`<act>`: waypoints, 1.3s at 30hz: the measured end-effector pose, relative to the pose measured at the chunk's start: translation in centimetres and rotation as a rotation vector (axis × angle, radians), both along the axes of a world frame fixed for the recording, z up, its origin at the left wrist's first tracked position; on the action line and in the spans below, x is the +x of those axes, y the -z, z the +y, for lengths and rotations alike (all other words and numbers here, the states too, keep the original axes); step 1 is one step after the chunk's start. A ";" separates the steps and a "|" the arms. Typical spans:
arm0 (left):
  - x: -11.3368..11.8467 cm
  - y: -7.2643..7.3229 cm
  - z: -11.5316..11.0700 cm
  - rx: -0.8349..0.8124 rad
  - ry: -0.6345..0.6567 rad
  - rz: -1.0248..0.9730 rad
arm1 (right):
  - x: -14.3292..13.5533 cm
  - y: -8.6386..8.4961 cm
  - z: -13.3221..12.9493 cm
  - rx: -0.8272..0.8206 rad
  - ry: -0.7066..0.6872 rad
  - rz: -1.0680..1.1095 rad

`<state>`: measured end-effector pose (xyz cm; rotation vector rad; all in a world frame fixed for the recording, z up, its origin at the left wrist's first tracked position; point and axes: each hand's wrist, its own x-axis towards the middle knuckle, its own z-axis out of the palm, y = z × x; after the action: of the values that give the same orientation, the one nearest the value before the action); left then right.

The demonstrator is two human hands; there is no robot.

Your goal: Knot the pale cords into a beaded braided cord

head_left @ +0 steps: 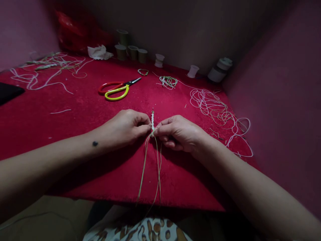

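Observation:
A short white knotted cord band (pixel 152 119) lies upright in the view at mid-table, its top end at a small pin or hook. My left hand (pixel 128 128) is closed in a pinch at the band's left edge, fingertips against it. From the right, my right hand (pixel 177 132) pinches the band's lower end, thumb and forefinger together and the other fingers curled. Loose green cords (pixel 143 167) hang from that end down over the table's front edge. Whatever strand is between the fingertips is mostly hidden.
Scissors (pixel 117 90) with red and yellow handles lie behind my left hand. Tangled cord (pixel 210 103) spreads at right, more cord (pixel 50 67) at far left. Spools (pixel 132 52), a white bottle (pixel 220 69) and a red bag (pixel 77 31) line the back of the red-covered table (pixel 82 100).

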<state>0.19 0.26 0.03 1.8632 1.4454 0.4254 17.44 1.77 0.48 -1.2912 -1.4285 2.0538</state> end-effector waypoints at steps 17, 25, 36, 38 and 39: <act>-0.1 -0.8 -1.3 -0.225 -0.232 -0.256 | 0.1 0.1 -0.1 0.049 -0.015 -0.034; 0.2 -0.5 -1.5 -0.665 -0.179 -0.506 | 0.2 0.3 0.0 0.054 -0.046 -0.015; -0.1 -0.3 -1.2 -0.687 -0.201 -0.552 | 0.5 0.5 0.0 0.134 -0.098 -0.084; 0.0 -0.3 -1.1 -0.688 -0.216 -0.586 | 0.6 0.6 0.0 0.164 -0.113 -0.088; 0.1 -0.2 -1.1 -0.693 -0.225 -0.603 | 0.6 0.7 -0.1 0.176 -0.117 -0.091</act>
<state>0.26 -0.87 0.27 0.9189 1.1707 0.4641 18.06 1.72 -0.17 -1.2701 -1.7213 1.9110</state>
